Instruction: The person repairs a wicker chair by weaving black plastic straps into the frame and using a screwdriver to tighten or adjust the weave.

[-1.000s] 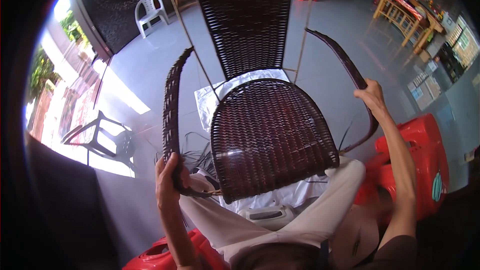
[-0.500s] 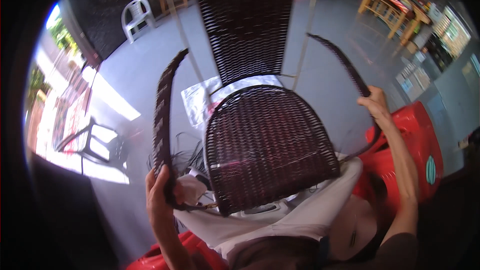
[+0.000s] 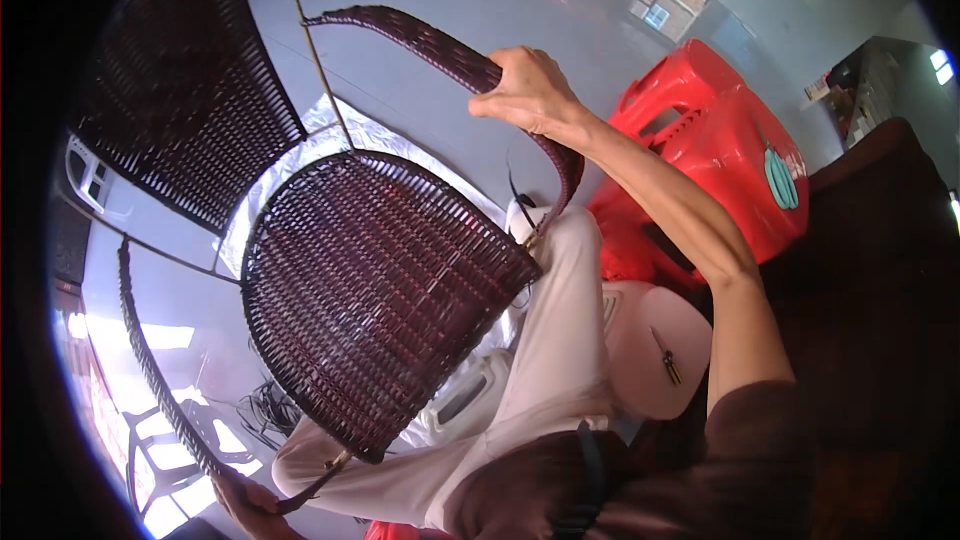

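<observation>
A dark brown woven chair stands before me, its rounded seat [image 3: 385, 290] between my knees and its tall backrest [image 3: 185, 90] at the upper left. My right hand [image 3: 530, 92] is closed around the right armrest [image 3: 410, 35], near the front bend where it curves down. Low at the left, my left hand [image 3: 245, 505] grips the front end of the left armrest [image 3: 160, 370]; part of that hand is cut off by the dark rim. Thin bare metal rods [image 3: 322, 80] of the frame show beside the backrest.
Red plastic stools [image 3: 690, 160] stand at my right, with a teal cord bundle [image 3: 781, 178] on one. A screwdriver [image 3: 667, 355] lies on a pale stool [image 3: 650, 325]. A silvery sheet [image 3: 430, 152], a white plastic jug [image 3: 465, 400] and dark strips [image 3: 270, 415] lie beneath and beside the chair.
My view has swung to the right, so the chair now appears farther left and slanted. Both hands keep their hold on the armrests. The pale stool with the screwdriver shows more fully.
</observation>
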Demonstrator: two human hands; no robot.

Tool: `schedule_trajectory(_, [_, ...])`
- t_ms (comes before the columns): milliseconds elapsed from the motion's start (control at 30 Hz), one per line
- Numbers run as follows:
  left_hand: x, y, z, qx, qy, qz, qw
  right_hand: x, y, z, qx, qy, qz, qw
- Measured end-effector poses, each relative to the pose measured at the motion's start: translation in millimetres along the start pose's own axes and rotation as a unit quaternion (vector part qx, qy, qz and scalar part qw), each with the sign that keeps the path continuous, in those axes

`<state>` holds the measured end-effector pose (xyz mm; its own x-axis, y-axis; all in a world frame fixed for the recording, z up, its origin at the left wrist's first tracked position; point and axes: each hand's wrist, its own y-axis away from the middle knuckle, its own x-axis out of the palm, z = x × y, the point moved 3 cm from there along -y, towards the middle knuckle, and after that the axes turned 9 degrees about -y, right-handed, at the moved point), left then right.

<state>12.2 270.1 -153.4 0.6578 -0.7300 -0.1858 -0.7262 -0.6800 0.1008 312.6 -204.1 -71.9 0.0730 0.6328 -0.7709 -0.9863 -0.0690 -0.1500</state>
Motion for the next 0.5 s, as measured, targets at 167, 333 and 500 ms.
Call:
schedule_trajectory(167, [-4.7,15.5,0.0,0.061,-0.067,0.026,0.996,2.8,2.5,11.8,-0.027,0.004,-0.017,0.999])
schedule_trajectory(333, [19.0,20.7,-22.3,-0.073,0.013,-0.029,0.997,-3.1,7.4,6.9,-0.036,-0.011,-0.017,0.999])
schedule_trajectory(500, [22.5,32.0,-22.6,-0.081,0.002,-0.051,0.995,6.7,-14.9,9.8,-0.064,-0.004,-0.005,0.998])
